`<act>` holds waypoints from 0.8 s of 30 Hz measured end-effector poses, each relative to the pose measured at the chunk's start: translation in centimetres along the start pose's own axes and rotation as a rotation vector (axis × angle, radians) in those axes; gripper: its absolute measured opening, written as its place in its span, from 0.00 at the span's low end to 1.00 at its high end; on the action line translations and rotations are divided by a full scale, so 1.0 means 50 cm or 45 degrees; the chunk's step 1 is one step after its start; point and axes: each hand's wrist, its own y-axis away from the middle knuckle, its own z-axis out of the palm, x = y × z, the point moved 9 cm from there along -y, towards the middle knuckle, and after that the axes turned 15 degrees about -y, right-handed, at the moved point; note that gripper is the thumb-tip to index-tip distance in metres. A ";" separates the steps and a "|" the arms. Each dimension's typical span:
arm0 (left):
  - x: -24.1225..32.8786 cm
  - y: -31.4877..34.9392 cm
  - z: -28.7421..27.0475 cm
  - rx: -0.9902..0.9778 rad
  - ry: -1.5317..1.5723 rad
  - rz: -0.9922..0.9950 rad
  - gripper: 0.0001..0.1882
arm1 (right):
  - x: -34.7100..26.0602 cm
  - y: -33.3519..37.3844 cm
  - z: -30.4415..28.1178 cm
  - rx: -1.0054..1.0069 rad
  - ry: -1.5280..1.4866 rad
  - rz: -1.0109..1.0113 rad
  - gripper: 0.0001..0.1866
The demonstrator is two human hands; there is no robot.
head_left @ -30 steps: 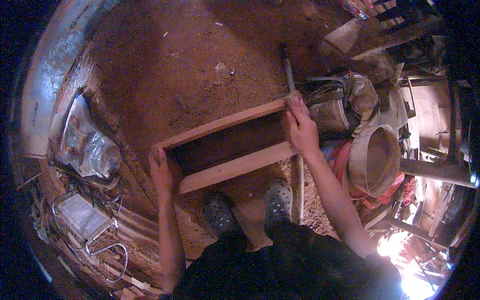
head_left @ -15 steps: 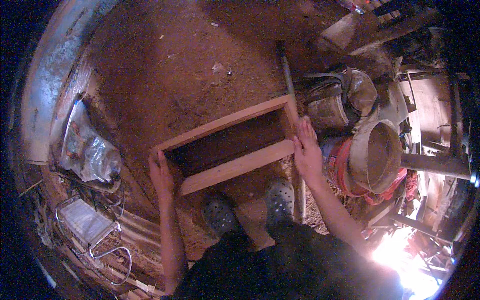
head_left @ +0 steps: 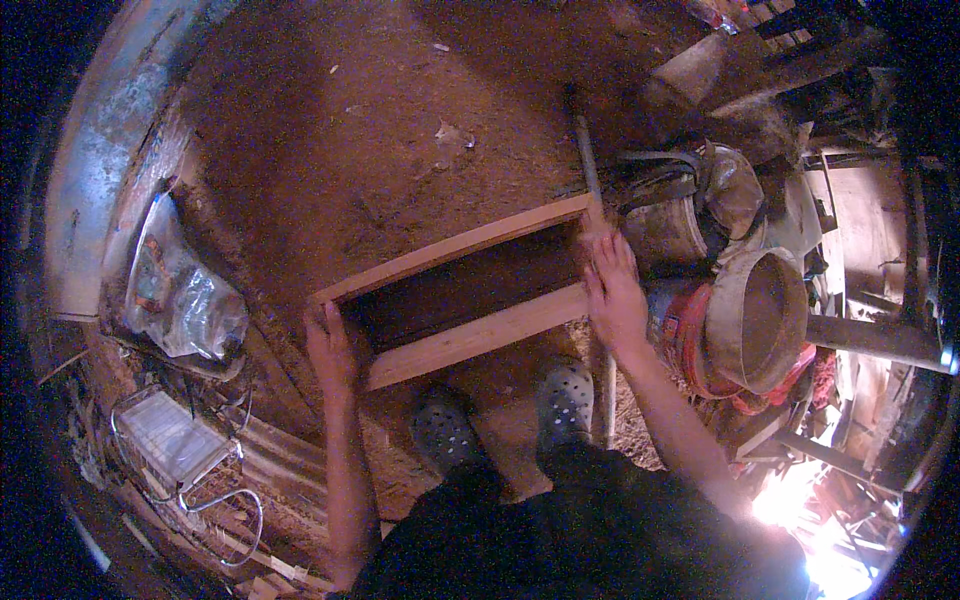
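A person is standing on a reddish dirt floor, looking straight down at a rectangular wooden frame that is lying just in front of their two grey clogs. The frame is open in the middle, made of pale boards, and it is sitting at a slant, its right end farther from the feet than its left.

The left hand is gripping the frame's short left end, fingers curled over the board. The right hand is resting on the short right end, fingers spread and pointing away from the body, pressing on the wood rather than closing round it; whether the thumb is hooking underneath cannot be told. Holding both ends this way is likely keeping the frame steady and square.

A thin rod is lying on the floor just beyond the right hand. To the right, a round sieve with a wooden rim is sitting among buckets and clutter. Near the floor's left edge, a crumpled clear plastic bag is lying, with a wire rack below it.
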 end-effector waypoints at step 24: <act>-0.013 -0.003 0.003 0.040 -0.145 -0.033 0.37 | -0.181 -0.058 0.153 -0.164 -0.031 -0.557 0.27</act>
